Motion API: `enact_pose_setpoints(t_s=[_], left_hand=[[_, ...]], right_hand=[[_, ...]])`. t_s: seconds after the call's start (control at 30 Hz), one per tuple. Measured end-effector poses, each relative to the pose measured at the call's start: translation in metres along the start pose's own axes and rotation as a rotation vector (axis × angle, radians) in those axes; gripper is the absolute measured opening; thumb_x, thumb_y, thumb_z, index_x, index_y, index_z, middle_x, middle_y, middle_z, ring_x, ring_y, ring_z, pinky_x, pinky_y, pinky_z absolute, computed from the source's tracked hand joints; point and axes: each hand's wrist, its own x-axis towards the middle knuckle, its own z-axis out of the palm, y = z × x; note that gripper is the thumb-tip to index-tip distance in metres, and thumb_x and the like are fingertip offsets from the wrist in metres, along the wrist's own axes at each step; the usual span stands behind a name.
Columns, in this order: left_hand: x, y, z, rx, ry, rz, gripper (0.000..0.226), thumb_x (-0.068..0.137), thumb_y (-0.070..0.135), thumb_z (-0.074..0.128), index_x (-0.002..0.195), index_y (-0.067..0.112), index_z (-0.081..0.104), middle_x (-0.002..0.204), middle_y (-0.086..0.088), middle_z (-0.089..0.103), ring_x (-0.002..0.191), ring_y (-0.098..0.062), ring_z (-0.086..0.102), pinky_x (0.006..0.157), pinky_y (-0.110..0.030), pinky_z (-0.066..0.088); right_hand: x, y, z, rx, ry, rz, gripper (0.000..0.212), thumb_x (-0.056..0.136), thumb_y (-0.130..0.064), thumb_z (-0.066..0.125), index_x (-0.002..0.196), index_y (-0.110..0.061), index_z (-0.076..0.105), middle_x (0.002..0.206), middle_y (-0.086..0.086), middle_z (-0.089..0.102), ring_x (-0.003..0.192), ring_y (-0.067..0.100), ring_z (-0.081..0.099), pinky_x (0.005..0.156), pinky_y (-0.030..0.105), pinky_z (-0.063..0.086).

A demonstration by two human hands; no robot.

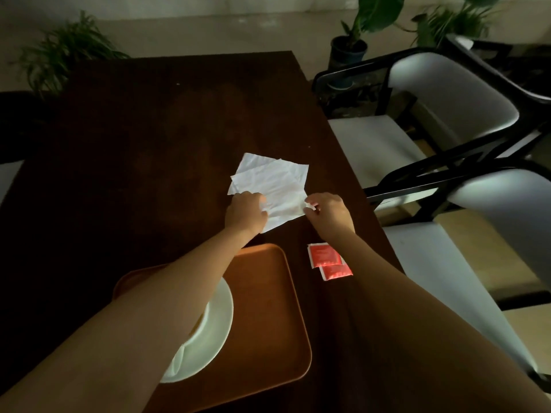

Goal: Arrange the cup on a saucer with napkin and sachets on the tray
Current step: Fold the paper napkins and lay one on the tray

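A white paper napkin [274, 181] lies partly unfolded on the dark table, beyond the tray. My left hand [245, 213] pinches its near left edge and my right hand [328, 214] pinches its near right corner. Close to me sits an orange tray [268, 308] holding a white saucer [208, 332]; my left forearm covers most of the saucer, and any cup on it is hidden. Two red sachets [328, 260] overlap on the table just right of the tray, under my right wrist.
The dark wooden table [134, 144] stretches away to the left and far side. Two white-cushioned chairs with black frames [447, 114] stand along its right edge. Potted plants [351, 40] stand on the floor behind.
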Motion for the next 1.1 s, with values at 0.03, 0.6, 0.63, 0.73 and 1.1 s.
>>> enact_pose_setpoints(t_s=[0.03, 0.6, 0.63, 0.73, 1.1], left_hand=[[0.006, -0.002, 0.002, 0.025, 0.018, 0.000, 0.036, 0.085, 0.017, 0.054, 0.121, 0.012, 0.056, 0.123, -0.014, 0.058, 0.119, -0.032, 0.046, 0.095, -0.042, 0.043], [0.038, -0.022, 0.016, 0.168, 0.039, 0.219, 0.037, 0.090, 0.033, 0.046, 0.124, 0.019, 0.051, 0.127, -0.002, 0.058, 0.120, -0.024, 0.046, 0.095, -0.039, 0.037], [0.040, -0.022, 0.016, 0.144, 0.042, 0.206, 0.037, 0.090, 0.032, 0.046, 0.124, 0.018, 0.051, 0.126, -0.003, 0.058, 0.119, -0.025, 0.046, 0.095, -0.039, 0.037], [0.047, -0.022, 0.016, 0.055, 0.062, 0.176, 0.040, 0.088, 0.034, 0.050, 0.124, 0.018, 0.052, 0.124, -0.005, 0.057, 0.119, -0.025, 0.045, 0.096, -0.040, 0.035], [0.054, -0.031, 0.021, -0.140, 0.108, 0.218, 0.039, 0.082, 0.035, 0.061, 0.118, 0.019, 0.059, 0.120, 0.000, 0.063, 0.118, -0.021, 0.047, 0.098, -0.036, 0.035]], right_hand=[[0.008, -0.002, 0.003, -0.021, -0.004, 0.013, 0.030, 0.088, -0.019, 0.056, 0.116, -0.008, 0.059, 0.116, 0.013, 0.062, 0.112, 0.029, 0.051, 0.087, 0.041, 0.050], [0.055, -0.001, 0.048, 0.216, 0.119, 0.325, 0.023, 0.082, -0.019, 0.057, 0.101, -0.007, 0.061, 0.104, 0.011, 0.061, 0.099, 0.027, 0.056, 0.085, 0.041, 0.049], [0.055, -0.001, 0.048, 0.278, 0.122, 0.309, 0.020, 0.081, -0.017, 0.058, 0.098, -0.008, 0.062, 0.101, 0.008, 0.060, 0.095, 0.024, 0.056, 0.079, 0.035, 0.049], [0.057, -0.003, 0.045, 0.484, 0.056, 0.234, 0.002, 0.080, -0.017, 0.059, 0.079, -0.016, 0.057, 0.078, -0.002, 0.056, 0.071, 0.013, 0.052, 0.057, 0.021, 0.040], [0.067, -0.003, 0.043, 0.739, -0.105, 0.230, 0.015, 0.086, -0.019, 0.058, 0.092, -0.006, 0.057, 0.089, 0.008, 0.061, 0.083, 0.024, 0.059, 0.071, 0.034, 0.050]])
